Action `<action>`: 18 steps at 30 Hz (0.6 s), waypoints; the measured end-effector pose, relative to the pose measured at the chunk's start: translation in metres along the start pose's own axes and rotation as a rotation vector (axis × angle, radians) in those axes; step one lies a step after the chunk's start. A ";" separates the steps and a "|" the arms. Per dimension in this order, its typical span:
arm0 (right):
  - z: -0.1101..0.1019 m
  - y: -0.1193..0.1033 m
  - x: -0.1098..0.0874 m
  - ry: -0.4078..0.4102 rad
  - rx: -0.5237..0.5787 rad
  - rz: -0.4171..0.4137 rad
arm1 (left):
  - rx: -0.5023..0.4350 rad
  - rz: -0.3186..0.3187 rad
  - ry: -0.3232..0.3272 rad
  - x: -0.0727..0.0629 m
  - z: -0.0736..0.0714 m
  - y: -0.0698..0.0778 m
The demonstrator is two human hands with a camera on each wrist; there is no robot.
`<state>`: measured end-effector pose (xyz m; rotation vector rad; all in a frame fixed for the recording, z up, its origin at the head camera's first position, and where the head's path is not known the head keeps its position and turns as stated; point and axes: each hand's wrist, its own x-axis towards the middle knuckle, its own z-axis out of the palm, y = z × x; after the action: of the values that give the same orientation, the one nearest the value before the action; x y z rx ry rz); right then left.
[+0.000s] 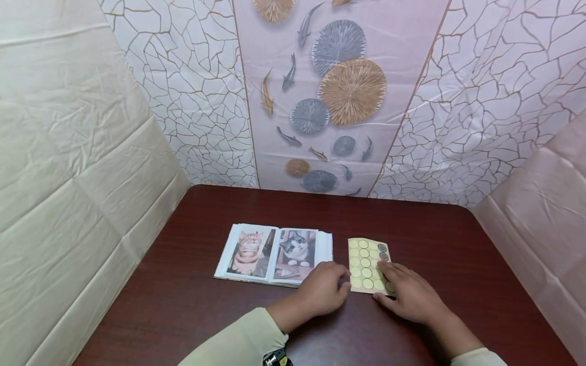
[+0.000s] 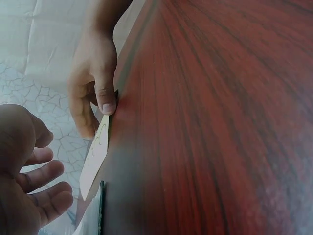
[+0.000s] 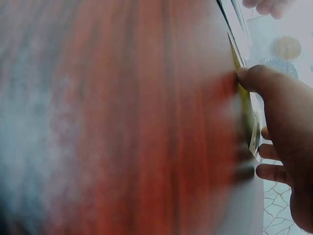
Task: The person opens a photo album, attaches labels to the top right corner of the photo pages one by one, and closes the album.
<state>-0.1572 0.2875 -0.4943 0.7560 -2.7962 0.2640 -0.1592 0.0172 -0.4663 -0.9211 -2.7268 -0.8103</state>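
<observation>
A sheet of round yellow stickers (image 1: 359, 258) lies on the table, with dark circles down its right column. My right hand (image 1: 412, 292) rests on the sheet's right side, fingers stretched over it; in the right wrist view the thumb (image 3: 252, 78) touches its edge. Left of the sheet is an open photo album (image 1: 272, 254) with a cat picture on each page. Near the album's lower right corner is my left hand (image 1: 324, 288), holding nothing. Its loosely bent fingers (image 2: 46, 176) show in the left wrist view.
Everything lies on a dark red-brown wooden table (image 1: 192, 315). Patterned cloth (image 1: 316, 96) hangs behind its far edge, and pale cloth walls (image 1: 82, 168) stand on both sides. A dark watch (image 1: 276, 357) is on the left wrist below the sleeve.
</observation>
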 end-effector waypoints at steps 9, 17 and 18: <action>0.001 0.000 0.000 0.012 0.009 -0.001 | -0.048 -0.041 -0.008 0.006 0.009 0.004; 0.001 0.000 0.000 0.013 0.014 0.003 | -0.167 -0.135 -0.015 0.011 0.016 0.008; 0.001 0.000 0.000 0.010 0.013 0.005 | -0.204 -0.160 -0.013 0.012 0.016 0.009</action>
<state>-0.1575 0.2876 -0.4951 0.7480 -2.7901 0.2867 -0.1631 0.0380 -0.4727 -0.7513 -2.7961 -1.1330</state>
